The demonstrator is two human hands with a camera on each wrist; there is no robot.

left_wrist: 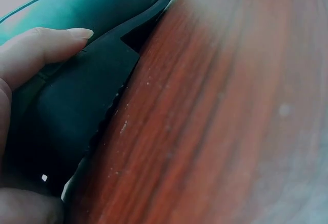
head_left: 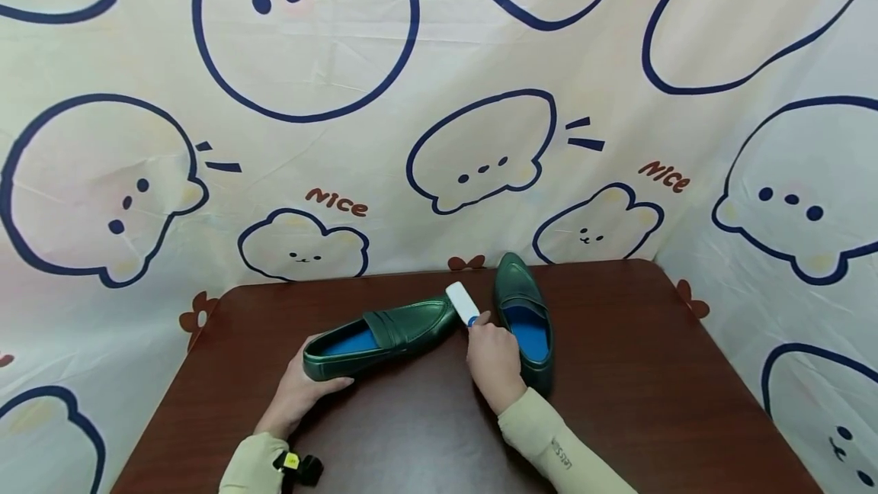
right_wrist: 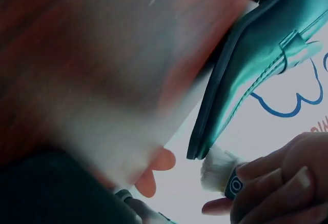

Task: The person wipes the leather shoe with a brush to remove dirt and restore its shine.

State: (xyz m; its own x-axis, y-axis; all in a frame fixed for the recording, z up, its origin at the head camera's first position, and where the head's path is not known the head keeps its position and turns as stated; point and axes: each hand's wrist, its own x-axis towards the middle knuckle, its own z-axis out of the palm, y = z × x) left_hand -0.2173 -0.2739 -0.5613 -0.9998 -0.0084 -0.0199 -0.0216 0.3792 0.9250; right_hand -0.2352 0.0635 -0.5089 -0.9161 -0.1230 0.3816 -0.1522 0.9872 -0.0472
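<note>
My left hand [head_left: 298, 395] grips the heel end of a shiny green loafer [head_left: 414, 326] with a blue insole. The loafer lies aslant, toe toward the right. In the left wrist view the thumb [left_wrist: 51, 49] presses on the side of the heel. My right hand [head_left: 494, 360] holds a small brush [head_left: 463, 302] with white bristles and a blue part by the fingers. Its bristles [right_wrist: 218, 168] meet the tip of the toe in the right wrist view. A matching green loafer [head_left: 516, 280] stands just right of the right hand, toe pointing away.
Both shoes stand on a dark brown wooden table [head_left: 652, 387]. Behind it and at its sides hangs a pale cloth [head_left: 384, 151] with cartoon outlines. A black strap device [head_left: 302, 469] sits at the left wrist.
</note>
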